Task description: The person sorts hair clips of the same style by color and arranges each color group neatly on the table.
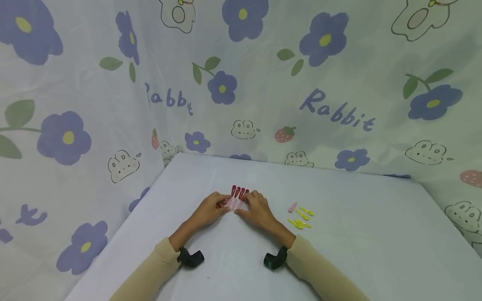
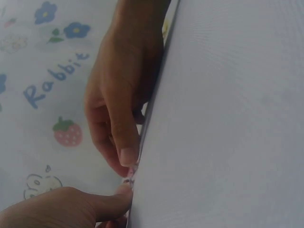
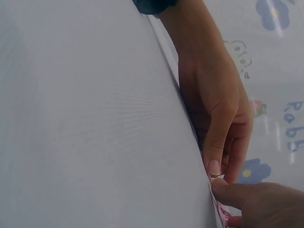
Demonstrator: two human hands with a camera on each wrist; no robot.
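Between the two hands, on the white table, several red snap hair clips [image 1: 237,191] lie side by side in a slanted row. Just below them is a row of pink hair clips [image 1: 235,204], partly covered by fingers. From the left side, the left hand [image 1: 211,207] holds the pink row's edge, its index finger near the top and thumb at the lower end. The right hand [image 1: 257,209] grips the other side with bent fingers, its thumb at the bottom of the pink clips. In the left wrist view, both hands' fingertips nearly meet over a pink clip [image 2: 132,171].
To the right of the hands lie several yellow hair clips [image 1: 302,215] in a loose group, with one pink clip [image 1: 292,207] beside them. A patterned cloth [image 1: 263,104] hangs behind the white table [image 1: 376,234] and along its left side.
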